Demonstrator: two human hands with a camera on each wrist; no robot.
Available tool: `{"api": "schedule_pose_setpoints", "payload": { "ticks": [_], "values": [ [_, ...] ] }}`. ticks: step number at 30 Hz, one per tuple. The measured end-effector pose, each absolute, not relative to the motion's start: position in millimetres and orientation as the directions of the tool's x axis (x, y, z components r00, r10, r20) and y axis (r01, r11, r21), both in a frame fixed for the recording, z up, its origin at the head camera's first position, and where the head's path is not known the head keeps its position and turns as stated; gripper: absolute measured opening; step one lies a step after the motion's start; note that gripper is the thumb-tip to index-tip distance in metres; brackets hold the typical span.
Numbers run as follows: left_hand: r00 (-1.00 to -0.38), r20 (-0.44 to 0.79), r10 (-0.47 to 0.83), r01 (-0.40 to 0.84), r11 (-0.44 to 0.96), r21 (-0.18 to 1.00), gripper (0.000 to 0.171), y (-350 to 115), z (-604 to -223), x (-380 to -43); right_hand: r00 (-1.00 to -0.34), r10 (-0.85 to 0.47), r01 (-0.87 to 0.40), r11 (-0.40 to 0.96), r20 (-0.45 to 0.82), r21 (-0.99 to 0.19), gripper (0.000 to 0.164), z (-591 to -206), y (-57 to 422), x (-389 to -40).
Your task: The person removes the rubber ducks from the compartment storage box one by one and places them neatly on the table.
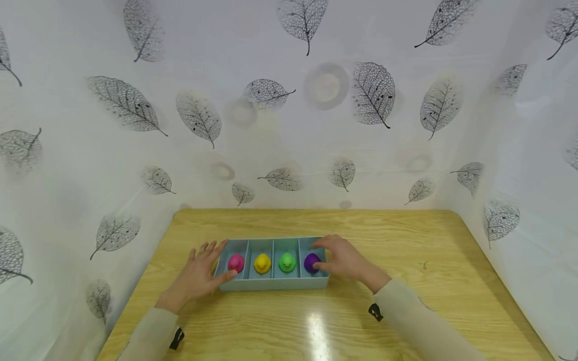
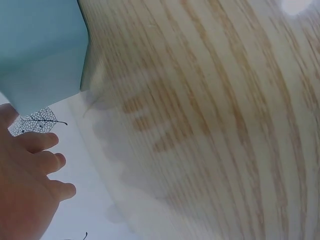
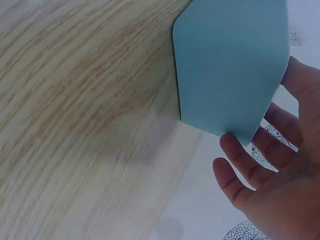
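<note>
A pale blue tray (image 1: pixel 273 285) with compartments in a row stands on the table in the head view. From left to right it holds a pink rubber duck (image 1: pixel 236 263), a yellow duck (image 1: pixel 262 263), a green duck (image 1: pixel 287 262) and a purple duck (image 1: pixel 311 263). At the tray's left end is my left hand (image 1: pixel 195 277), fingers spread and thumb by the pink duck. My right hand (image 1: pixel 345 258) spans the right end, its thumb overlapping the purple duck. In the right wrist view, fingers (image 3: pixel 245 160) lie against the tray's end wall (image 3: pixel 225 70).
The wooden table (image 1: pixel 253 326) extends to both sides of the tray and in front of it. A white curtain (image 1: pixel 289 140) printed with dark leaves surrounds its back and sides. Dark clips (image 1: pixel 375 312) show beside the sleeves.
</note>
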State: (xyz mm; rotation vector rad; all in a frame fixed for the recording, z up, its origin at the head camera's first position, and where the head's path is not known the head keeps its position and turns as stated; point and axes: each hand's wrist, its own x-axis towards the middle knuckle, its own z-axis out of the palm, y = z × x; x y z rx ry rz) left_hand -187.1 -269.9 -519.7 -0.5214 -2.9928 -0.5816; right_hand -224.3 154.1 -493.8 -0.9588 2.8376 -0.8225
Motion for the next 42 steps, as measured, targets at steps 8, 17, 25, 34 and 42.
{"api": "schedule_pose_setpoints", "payload": {
  "ticks": [8,17,25,34,42],
  "values": [
    [-0.949,0.092,0.301,0.313,0.875,0.37,0.094,-269.9,-521.7,-187.0,-0.808,-0.58,-0.567,0.721,0.102,-0.399,0.051,-496.1,148.5,-224.7],
    [-0.953,0.081,0.291,0.299,0.87,0.391,0.094,-268.8,-522.4,-186.3,-0.838,-0.544,-0.516,0.768,0.039,-0.379,0.055,-494.0,141.9,-226.6],
    [-0.954,0.075,0.29,0.296,0.868,0.399,0.094,-268.9,-523.7,-186.0,-0.859,-0.512,-0.459,0.794,-0.031,-0.4,0.054,-493.4,136.1,-227.2],
    [-0.956,0.068,0.286,0.289,0.873,0.392,0.093,-270.9,-522.7,-186.8,-0.857,-0.51,-0.452,0.813,-0.073,-0.366,0.052,-489.1,129.7,-230.3],
    [-0.954,0.064,0.294,0.294,0.867,0.403,0.093,-268.7,-520.4,-185.5,-0.847,-0.523,-0.46,0.811,-0.094,-0.362,0.055,-491.0,127.0,-231.6]
  ]
}}
